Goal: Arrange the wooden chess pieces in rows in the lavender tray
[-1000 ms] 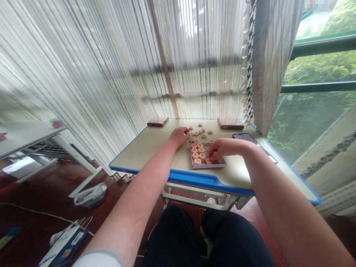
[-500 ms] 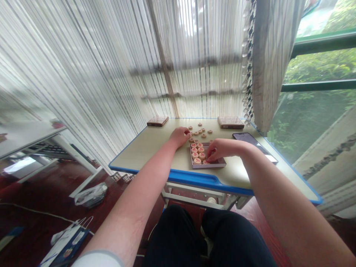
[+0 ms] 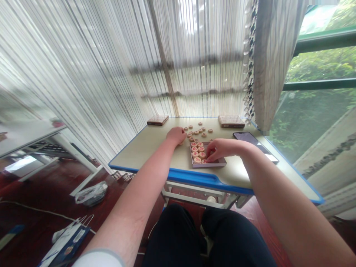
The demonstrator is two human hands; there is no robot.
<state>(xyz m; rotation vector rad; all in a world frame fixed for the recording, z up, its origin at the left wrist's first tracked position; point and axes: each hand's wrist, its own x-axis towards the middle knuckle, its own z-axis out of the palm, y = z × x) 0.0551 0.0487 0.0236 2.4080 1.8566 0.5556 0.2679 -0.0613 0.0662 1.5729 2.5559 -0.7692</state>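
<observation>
A shallow box lies on the desk and holds several round wooden chess pieces with red marks. My right hand rests in the box with its fingertips pinched on a piece at the front row. Left of the box, my left hand lies curled on the desk, closed, just left of several loose pieces scattered behind the box. What it holds, if anything, is hidden.
A dark phone lies right of my right hand. Two flat wooden boxes sit at the desk's far edge by the curtain. Bags and a cable lie on the floor at left, beside a white table.
My left hand drew slightly left, away from the loose pieces. My right hand shifted a little inside the box, staying over the front row.
</observation>
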